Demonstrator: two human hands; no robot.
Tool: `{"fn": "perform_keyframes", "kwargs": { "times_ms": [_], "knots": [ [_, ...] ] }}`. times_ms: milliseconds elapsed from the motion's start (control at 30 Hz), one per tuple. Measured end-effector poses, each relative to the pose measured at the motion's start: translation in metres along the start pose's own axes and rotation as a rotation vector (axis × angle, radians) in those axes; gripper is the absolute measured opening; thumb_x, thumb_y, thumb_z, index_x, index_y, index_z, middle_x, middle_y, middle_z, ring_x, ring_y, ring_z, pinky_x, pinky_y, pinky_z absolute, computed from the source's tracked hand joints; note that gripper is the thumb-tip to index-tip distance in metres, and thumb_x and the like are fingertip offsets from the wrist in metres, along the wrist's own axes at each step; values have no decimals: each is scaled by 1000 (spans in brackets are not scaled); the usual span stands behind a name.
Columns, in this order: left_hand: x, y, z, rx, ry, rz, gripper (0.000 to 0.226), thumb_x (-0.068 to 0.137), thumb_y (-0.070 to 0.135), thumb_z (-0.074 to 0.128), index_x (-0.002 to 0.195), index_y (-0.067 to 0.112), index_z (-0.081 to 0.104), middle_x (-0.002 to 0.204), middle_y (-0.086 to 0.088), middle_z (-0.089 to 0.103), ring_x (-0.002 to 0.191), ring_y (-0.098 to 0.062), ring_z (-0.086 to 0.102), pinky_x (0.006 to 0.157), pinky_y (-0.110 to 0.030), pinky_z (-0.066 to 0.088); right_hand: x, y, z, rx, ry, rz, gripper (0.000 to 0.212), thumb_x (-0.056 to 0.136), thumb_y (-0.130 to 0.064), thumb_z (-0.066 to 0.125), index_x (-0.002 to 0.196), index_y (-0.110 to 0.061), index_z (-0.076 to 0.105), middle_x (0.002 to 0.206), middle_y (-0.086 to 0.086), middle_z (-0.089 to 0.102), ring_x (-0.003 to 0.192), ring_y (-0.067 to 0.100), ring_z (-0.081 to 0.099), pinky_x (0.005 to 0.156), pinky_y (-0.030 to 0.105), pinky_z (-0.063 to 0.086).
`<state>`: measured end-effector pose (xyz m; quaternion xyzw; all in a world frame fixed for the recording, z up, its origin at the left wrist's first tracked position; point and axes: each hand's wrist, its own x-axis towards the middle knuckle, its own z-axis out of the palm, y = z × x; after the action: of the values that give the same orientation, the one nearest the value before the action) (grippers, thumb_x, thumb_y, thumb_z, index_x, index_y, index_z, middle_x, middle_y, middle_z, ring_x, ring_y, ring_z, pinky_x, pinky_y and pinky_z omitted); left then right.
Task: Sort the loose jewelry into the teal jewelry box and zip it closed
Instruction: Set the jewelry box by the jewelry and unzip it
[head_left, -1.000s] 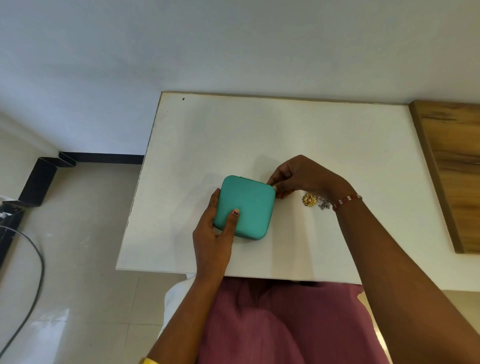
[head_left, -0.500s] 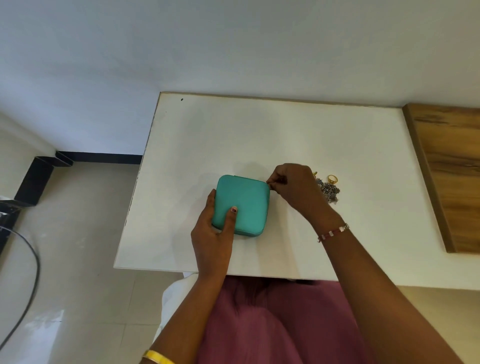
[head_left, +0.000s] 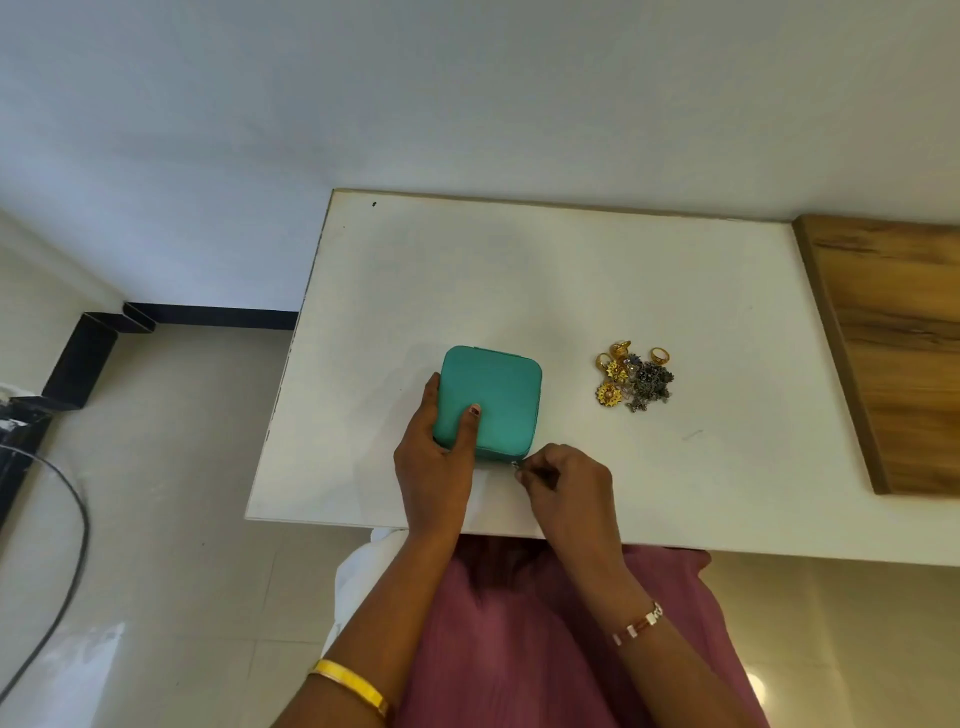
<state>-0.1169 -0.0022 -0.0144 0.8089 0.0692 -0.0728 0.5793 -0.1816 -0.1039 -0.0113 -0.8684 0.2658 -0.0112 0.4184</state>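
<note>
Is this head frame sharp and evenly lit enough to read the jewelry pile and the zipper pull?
Head view: soft even light, only faint shadows under the hands, no glare on the white table. Wide-angle bending curves the table edges. The jewelry pile shows gold and dark pieces but blurs together. The zipper pull pinched by the right hand at the teal box is tiny; the left hand looks sharp.

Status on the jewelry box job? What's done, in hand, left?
Done: nothing sorted; the jewelry lies piled on the table. In hand: left hand steadies the closed box; right hand pinches its zipper pull. Left: open, fill, zip closed.
</note>
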Motion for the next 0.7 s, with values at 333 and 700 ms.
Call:
{"fn": "perform_keyframes", "kwargs": {
  "times_ms": [333,700],
  "knots": [
    [-17,-8,-8,86,-119,40,42,95,21,44,137,23,38,122,19,45,109,4,45,81,8,29,3,11,-12,8,214,81,5,81,-6,64,78,-6,67,76,8,68,65,14,55,61,16,34],
    [-17,-6,-11,73,-137,-4,34,96,22,41,129,20,51,120,10,56,103,1,51,85,1,35,-12,0,4,-32,140,-191,21,83,-26,65,72,-9,67,65,5,65,56,15,55,54,24,42]
  ]
}}
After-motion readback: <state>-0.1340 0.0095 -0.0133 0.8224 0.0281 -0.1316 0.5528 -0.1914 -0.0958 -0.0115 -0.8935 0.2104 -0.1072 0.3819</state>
